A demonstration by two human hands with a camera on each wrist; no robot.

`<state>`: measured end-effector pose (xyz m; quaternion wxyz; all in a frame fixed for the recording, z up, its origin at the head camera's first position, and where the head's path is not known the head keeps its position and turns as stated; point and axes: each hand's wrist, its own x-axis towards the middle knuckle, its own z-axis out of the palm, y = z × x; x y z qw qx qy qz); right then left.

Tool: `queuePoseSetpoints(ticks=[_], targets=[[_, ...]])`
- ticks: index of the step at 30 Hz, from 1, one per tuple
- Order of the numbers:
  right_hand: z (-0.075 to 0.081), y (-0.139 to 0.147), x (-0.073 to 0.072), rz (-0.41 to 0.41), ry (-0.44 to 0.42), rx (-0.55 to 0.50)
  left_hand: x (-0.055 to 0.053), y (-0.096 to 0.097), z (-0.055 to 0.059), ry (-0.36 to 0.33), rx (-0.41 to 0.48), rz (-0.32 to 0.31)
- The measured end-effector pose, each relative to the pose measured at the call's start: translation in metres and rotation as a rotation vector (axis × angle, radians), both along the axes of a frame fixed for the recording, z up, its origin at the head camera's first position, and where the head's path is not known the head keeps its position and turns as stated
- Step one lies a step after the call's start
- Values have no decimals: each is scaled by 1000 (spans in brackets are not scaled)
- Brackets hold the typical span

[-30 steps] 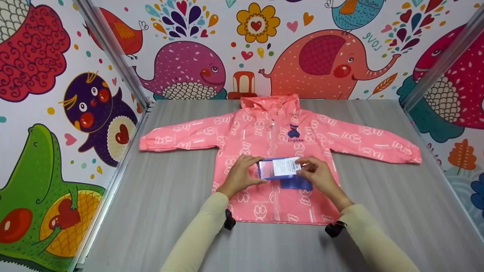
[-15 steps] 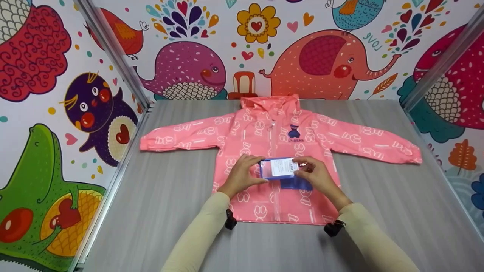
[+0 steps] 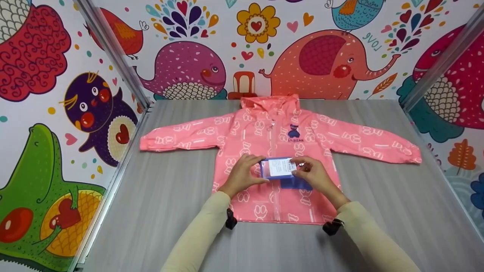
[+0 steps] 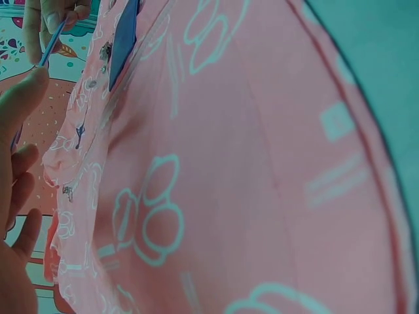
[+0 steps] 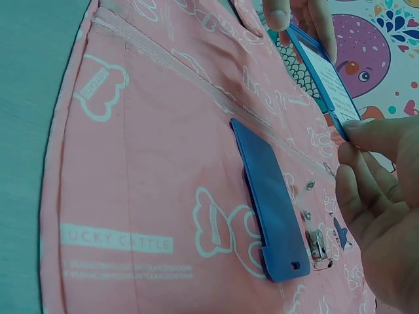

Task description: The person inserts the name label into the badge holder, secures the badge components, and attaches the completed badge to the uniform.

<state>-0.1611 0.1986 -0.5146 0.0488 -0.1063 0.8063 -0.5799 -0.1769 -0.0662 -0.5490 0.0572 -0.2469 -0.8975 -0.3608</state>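
A blue-framed card holder (image 3: 266,170) with a clear window is held over the jacket's middle. My left hand (image 3: 242,175) grips its left end between thumb and fingers. A white printed card (image 3: 280,167) lies mostly inside the frame, and my right hand (image 3: 317,176) pinches its right end with thumb and forefinger. In the right wrist view the card (image 5: 327,78) sits along the slot of the blue frame, with the right thumb at its lower end. Below the hands, a separate flat blue cover (image 3: 297,184) rests on the jacket.
A pink hooded child's jacket (image 3: 245,206) is spread flat on the grey table (image 3: 181,181), sleeves out sideways. A metal clip (image 5: 319,245) and small snap parts lie beside the blue cover. Patterned panels (image 3: 189,64) wall the table at the back and sides.
The white card has slid left, deeper into the holder, with my right hand following slightly. My left hand stays almost still, and the jacket and blue cover have not moved.
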Motion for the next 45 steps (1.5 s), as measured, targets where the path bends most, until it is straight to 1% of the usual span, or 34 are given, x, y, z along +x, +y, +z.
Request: queuePoseSetpoints(ticks=[6,13,19,24,30,34,38,45], targets=[[1,-1,1,7,26,25,0,1,0,-2,5,1],[-1,-3,1,-3,15,2,1,2,1,-16,8,5],[-1,-5,1,-3,24,4,1,3,1,-28,12,4],[1,-8,2,-13,23,16,0,4,-1,-16,15,2],[1,-11,1,-13,0,0,0,4,-2,-11,11,4],[1,-13,2,-6,18,-9,0,3,-1,-14,-1,11],[2,-15,2,-2,36,3,0,3,-1,-13,-12,15],[3,-14,2,6,31,11,0,2,-1,-10,-18,15]])
